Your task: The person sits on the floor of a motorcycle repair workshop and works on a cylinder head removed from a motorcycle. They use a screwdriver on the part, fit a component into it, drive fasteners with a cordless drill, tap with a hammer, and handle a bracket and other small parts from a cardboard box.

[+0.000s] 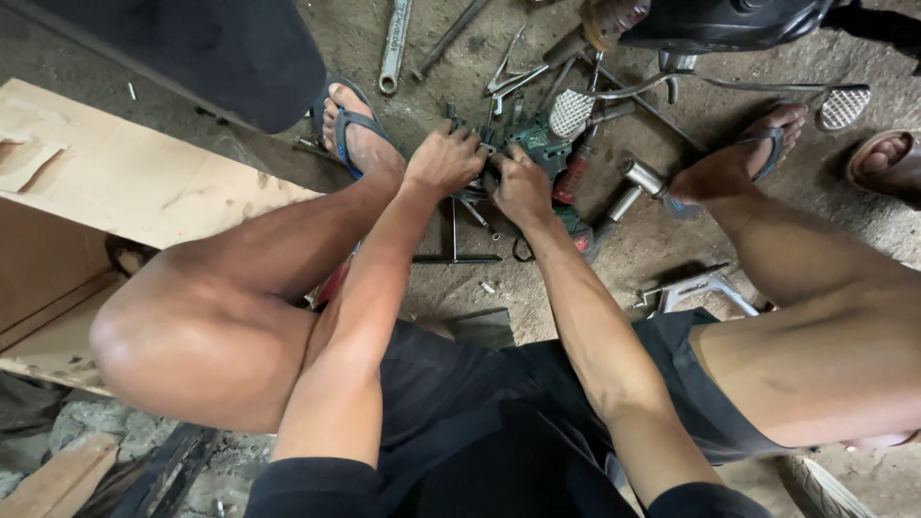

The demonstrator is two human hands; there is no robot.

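**Two hands clamped on a small metal part over a dirt workshop floor**

Dusty bare ground point(672, 249) fills the scene, seen from above a squatting person's knees. Both arms reach away to the far middle of the floor. Left hand point(443, 161) is curled tight over the top of a dark metal assembly point(491, 153); right hand point(521, 187) is curled against its right side, knuckles nearly touching the left. What exactly the fingers pinch is hidden beneath them.

That assembly looks like hard, heavy steel, probably greasy and slippery, with edges; it should bear a firm grip and is best held by its solid body, as both hands do now.

Just right of the hands lies a green power tool point(549, 152). Beyond it sit shiny sockets point(641, 177), and farther off a ring spanner point(391, 48) and loose rods. Sandalled feet point(353, 129) frame the work.

At the near left stands an open cardboard box point(115, 182); its inside is hidden, so I cannot tell what it contains.
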